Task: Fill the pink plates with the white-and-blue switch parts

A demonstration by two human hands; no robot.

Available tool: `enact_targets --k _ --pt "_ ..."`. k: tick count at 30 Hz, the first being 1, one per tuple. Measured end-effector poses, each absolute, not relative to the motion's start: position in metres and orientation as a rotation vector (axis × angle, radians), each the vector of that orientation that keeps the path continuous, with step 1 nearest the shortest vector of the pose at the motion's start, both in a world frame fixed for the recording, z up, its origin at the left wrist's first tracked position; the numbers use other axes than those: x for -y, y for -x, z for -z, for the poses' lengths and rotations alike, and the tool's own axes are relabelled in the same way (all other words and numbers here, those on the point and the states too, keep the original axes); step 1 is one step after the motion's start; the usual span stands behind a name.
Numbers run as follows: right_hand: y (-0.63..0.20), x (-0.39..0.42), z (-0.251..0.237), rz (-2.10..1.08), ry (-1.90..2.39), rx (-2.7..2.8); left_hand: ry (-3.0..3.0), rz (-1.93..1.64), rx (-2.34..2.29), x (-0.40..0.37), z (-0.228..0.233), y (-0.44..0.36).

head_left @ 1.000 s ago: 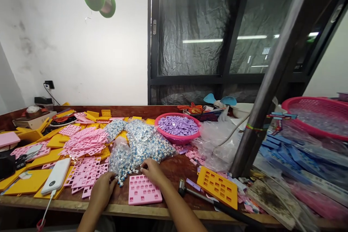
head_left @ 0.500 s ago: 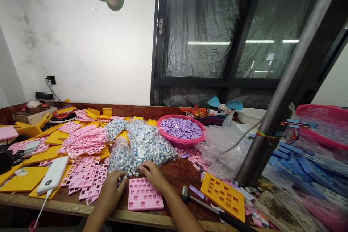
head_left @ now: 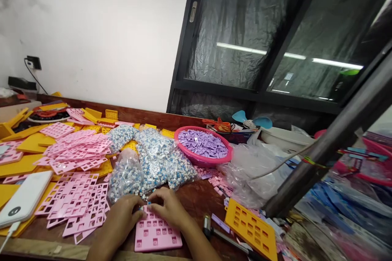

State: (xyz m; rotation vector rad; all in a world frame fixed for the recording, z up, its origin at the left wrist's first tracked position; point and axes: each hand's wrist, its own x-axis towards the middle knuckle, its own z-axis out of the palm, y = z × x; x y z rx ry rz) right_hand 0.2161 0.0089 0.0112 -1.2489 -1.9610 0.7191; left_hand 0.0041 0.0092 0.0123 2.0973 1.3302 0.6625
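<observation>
Our left hand (head_left: pixel 122 218) and right hand (head_left: pixel 167 208) meet at the far edge of the pink tray (head_left: pixel 157 234), which lies flat near the front edge of the tabletop (head_left: pixel 202 197), close enough for both hands to work over it. Both hands are curled, fingertips nearly touching; something small and blue sits between them, but we cannot tell which hand grips it.

Just beyond our fingers lie clear bags of small blue-and-white parts (head_left: pixel 153 163), one open toward us so that parts lie within reach. Left of the tray spreads a heap of pink frames (head_left: pixel 76 204), with a white power bank (head_left: pixel 23 200) at the left edge. Right of the tray lie a hammer (head_left: pixel 214 232) and a yellow tray (head_left: pixel 251 228). Farther back stands a pink basket (head_left: pixel 226 155) of purple pieces.
</observation>
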Motion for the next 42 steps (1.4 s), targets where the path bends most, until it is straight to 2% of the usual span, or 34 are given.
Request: enact_targets --k 17,24,33,42 --pt "-0.214 -0.008 -0.004 -0.715 1.243 2.065 -2.097 -0.577 -1.426 -0.009 -0.01 -0.007" --pt "-0.213 -0.011 -0.005 -0.747 1.247 2.007 -2.132 -0.607 -1.301 -0.006 -0.009 0.0" --pt "-0.202 -0.022 0.007 -0.507 1.435 1.983 -2.219 -0.554 -1.425 -0.002 -0.009 -0.011" --pt "-0.213 -0.024 0.004 -0.472 1.535 1.915 -2.201 -0.546 -1.399 -0.002 -0.007 -0.008"
